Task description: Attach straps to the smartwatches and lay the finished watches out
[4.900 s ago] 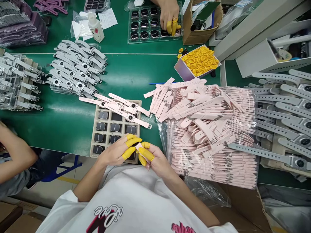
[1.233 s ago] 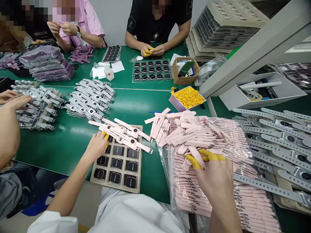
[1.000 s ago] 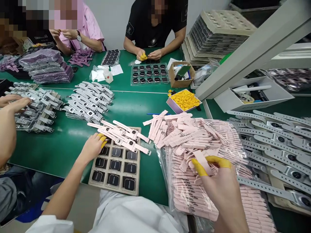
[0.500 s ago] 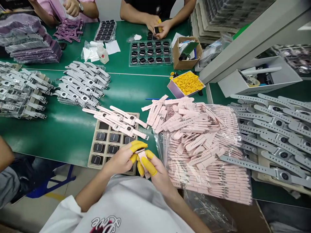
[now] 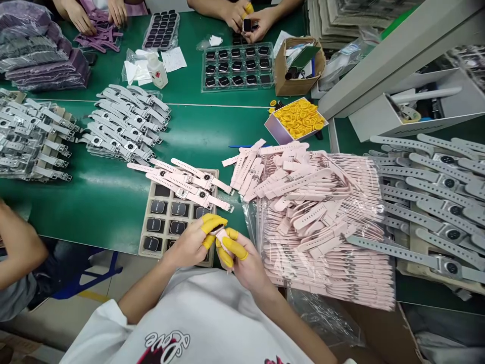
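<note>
Yellow finger covers are on the fingertips of both my hands. My left hand (image 5: 195, 240) pinches a small dark watch case (image 5: 217, 230) at its upper edge. A short pink strap (image 5: 224, 241) is gripped between the fingers of my right hand (image 5: 240, 253), against the watch case. Just beyond my hands, a beige tray (image 5: 146, 227) holds square dark watch faces in its compartments. Several watches with pink straps (image 5: 189, 184) lie across the tray's far part. To the right, loose pink straps (image 5: 303, 202) are heaped on bagged ones.
Watches with grey straps (image 5: 447, 202) are piled at the right, with white-strapped ones (image 5: 129, 121) at the left. A box of yellow finger covers (image 5: 299, 119) stands beyond the pink heap. Across the table, people's hands work near a clear tray (image 5: 237, 65). An elbow (image 5: 22, 242) shows at left.
The view has shifted slightly. Both my hands keep their hold, with the strap turned a little. Across the table, one person's hands have come down onto the purple straps.
</note>
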### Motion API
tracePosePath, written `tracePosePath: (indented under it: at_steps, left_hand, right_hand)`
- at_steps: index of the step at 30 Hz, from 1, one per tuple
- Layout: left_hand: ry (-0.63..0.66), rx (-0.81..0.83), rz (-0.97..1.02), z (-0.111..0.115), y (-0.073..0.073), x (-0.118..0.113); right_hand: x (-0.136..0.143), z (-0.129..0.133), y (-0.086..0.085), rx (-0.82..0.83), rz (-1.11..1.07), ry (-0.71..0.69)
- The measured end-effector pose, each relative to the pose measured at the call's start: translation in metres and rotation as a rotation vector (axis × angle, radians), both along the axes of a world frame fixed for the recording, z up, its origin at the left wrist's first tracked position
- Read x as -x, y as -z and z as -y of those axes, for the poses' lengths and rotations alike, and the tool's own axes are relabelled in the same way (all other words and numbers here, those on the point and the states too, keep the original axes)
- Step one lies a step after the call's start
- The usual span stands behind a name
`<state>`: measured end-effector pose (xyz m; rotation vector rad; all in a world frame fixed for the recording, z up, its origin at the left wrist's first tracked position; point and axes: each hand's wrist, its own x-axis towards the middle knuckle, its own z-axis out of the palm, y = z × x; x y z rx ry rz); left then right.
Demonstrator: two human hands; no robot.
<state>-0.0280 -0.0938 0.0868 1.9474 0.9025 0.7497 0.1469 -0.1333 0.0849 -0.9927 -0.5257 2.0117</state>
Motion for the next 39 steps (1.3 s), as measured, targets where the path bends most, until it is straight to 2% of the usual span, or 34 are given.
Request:
tracePosePath:
  at_steps: [6,11,13,17,21,25,30,35,39]
  left_hand:
    - [0.071,0.021,-0.025,-0.003,-0.01,0.003]
    - [0.086,-0.143,-0.307,-0.008,-0.015,0.006]
    - [0.121,-0.148,-0.358,-0.01,-0.015,0.008]
    - [0.16,-0.04,-0.179,-0.01,-0.013,0.013]
    - [0.137,0.054,-0.042,-0.005,-0.008,0.016]
    - [0.137,0.071,0.041,-0.001,-0.002,0.018]
    - [0.127,0.009,-0.036,-0.002,-0.003,0.018]
    - [0.129,-0.077,-0.289,-0.003,-0.014,0.015]
    - [0.133,0.018,-0.241,-0.003,-0.018,0.017]
  right_hand:
    - [0.0,-0.004,-0.005,0.059,-0.065,0.031]
    - [-0.005,-0.005,-0.006,0.095,-0.011,-0.021]
    - [-0.005,-0.005,-0.005,0.088,0.012,-0.045]
    - [-0.005,-0.002,-0.003,0.019,0.029,-0.076]
    - [-0.005,0.002,0.006,-0.025,0.055,-0.085]
    - [-0.005,0.004,0.012,-0.062,0.057,-0.117]
    - [0.0,0.0,0.007,0.072,-0.057,-0.05]
    - [0.004,0.003,0.003,0.139,-0.004,-0.075]
    - [0.003,0.01,0.013,0.093,0.055,-0.106]
